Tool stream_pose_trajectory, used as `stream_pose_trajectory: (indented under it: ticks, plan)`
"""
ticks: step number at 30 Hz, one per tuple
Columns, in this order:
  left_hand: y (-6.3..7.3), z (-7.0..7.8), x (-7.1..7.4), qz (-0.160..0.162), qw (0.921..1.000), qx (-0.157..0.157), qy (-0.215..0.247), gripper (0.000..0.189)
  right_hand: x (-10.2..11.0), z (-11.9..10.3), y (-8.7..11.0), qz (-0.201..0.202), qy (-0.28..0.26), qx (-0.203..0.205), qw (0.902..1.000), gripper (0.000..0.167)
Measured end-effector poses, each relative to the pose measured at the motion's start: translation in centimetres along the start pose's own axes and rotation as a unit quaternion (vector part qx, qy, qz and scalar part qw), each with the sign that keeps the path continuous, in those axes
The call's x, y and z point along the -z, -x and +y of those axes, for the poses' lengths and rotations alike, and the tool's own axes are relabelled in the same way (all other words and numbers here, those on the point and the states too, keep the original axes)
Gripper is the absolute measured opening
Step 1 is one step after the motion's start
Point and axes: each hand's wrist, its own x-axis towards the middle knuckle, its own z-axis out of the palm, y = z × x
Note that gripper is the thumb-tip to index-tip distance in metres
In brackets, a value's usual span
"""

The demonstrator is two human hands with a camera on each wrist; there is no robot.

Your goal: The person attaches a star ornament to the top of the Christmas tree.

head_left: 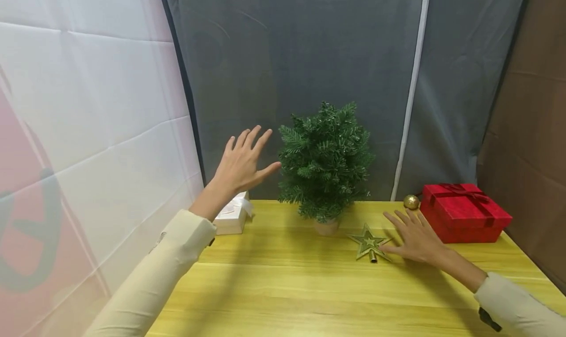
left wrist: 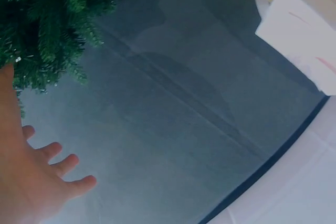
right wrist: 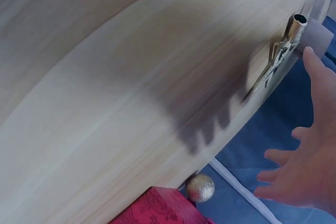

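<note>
The left hand [head_left: 240,162] is held spread beside the tree [head_left: 327,165] and the right hand [head_left: 417,239] spread by the star [head_left: 369,242], which is laid on the tabletop [head_left: 287,297]; a reach is suggested, with a pinch seemingly called for next.

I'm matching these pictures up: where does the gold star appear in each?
Head: gold star right of centre, below the middle, by the right hand.
Left wrist: not in it.
Right wrist: gold star at upper right, seen nearly edge-on.
Shared landmark: dark curtain in all three.
</note>
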Motion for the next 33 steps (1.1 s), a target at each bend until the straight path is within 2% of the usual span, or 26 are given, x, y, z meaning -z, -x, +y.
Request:
stream_pose_trajectory:
  ticks: [9,17,26,33]
  plan:
    - [-1.6,0.9,1.2,0.021,0.9995,-0.008,0.021,0.087,-0.9,-0.5,-0.2,-0.021,-0.011,0.038,0.9990,0.092]
    - [-3.2,1.5,1.9,0.025,0.9988,-0.002,0.041,0.084,-1.6,-0.6,-0.4,-0.049,-0.026,0.064,0.9964,0.076]
    - [-4.8,2.4,1.2,0.011,0.9969,0.009,0.077,0.083,-1.7,-0.7,-0.5,-0.079,-0.057,0.063,0.9932,0.067]
    - [-5.9,2.9,0.8,-0.006,0.9882,0.019,0.152,0.078,-1.9,-0.3,-0.6,-0.093,-0.094,0.059,0.9895,0.071]
